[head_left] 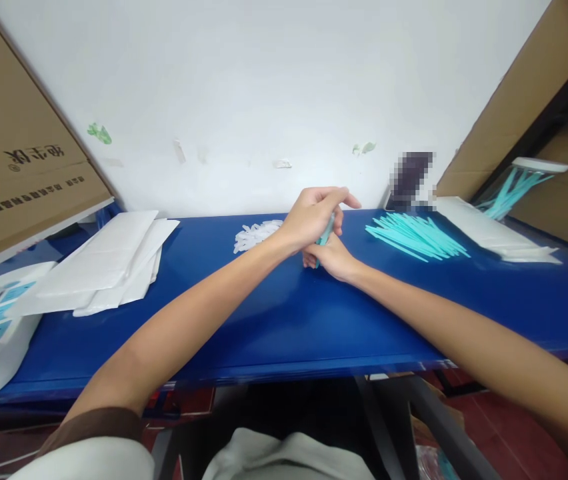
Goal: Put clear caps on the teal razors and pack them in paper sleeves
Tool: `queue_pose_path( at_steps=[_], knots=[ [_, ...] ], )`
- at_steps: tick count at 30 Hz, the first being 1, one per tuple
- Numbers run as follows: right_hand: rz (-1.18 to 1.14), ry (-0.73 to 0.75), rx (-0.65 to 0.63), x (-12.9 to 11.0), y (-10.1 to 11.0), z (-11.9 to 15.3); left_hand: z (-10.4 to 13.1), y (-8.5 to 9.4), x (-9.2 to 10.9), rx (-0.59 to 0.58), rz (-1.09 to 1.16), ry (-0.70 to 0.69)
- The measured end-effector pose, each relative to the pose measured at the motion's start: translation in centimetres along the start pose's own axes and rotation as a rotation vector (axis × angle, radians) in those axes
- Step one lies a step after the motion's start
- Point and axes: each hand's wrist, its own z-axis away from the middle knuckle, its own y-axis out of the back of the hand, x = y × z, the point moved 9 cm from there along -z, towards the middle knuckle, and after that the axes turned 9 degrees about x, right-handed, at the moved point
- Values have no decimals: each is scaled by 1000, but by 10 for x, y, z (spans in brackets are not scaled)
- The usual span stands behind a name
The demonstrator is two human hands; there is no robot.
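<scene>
Between the closed left hand (311, 217) and right hand (331, 257), both gripping, stands a teal stick (325, 233).

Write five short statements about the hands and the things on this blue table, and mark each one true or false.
1. Both hands meet over the blue table, with the left hand on top of the right hand. True.
2. The hands hold a teal plastic stick between them. True.
3. The loose pile of teal plastic sticks lies to the left of the hands. False: it lies to their right.
4. The small heap of white plastic pieces sits on the floor. False: it is on the table, just left of the hands.
5. The stack of flat white paper sheets lies at the table's left end. True.
</scene>
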Motion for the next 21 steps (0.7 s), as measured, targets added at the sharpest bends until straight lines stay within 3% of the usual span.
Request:
queue_pose_path(
  at_steps=[4,10,13,15,16,19,21],
  knots=[
    [-39,-29,57,3,6,-1,0,0,8,-50,-85,-54],
    [-91,-65,24,6,1,1,6,-5,17,-183,-585,-319],
    [-123,-102,14,6,1,3,4,4,29,-215,-599,-371],
    [-127,-134,0,7,2,4,0,32,45,-156,-578,-382],
    [-122,-143,-7,8,3,4,-3,55,52,-101,-608,-365],
    [-54,-127,-15,9,7,3,-3,154,57,106,-966,-201],
    [104,-50,-24,6,8,4,14,232,38,171,-1331,100]
  ],
)
